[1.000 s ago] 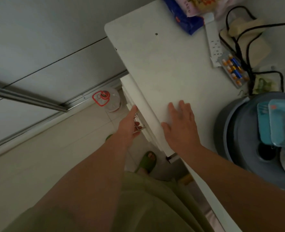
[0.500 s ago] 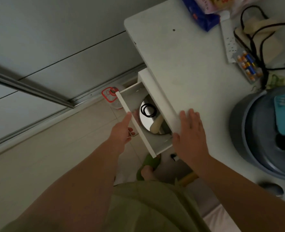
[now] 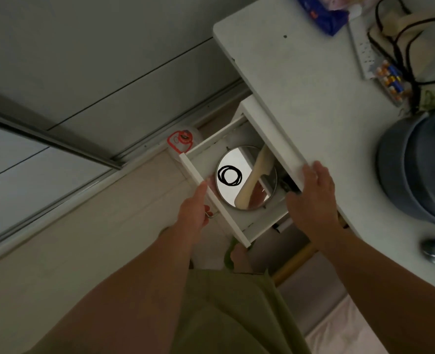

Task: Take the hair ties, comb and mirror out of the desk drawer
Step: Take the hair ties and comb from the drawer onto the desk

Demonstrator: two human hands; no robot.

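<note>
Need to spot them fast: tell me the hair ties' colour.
Black: the hair ties lie looped on the mirror, clearest in the head view.

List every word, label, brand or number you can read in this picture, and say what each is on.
None can be read.
Blue package at the desk's far edge: print too blurred.
Batteries in their clear pack: labels too small.
Red-marked container on the floor: a red outline only, no legible letters.
Power strip: no readable marking.
Mirror, hair ties and comb in the drawer: no text visible.
</note>
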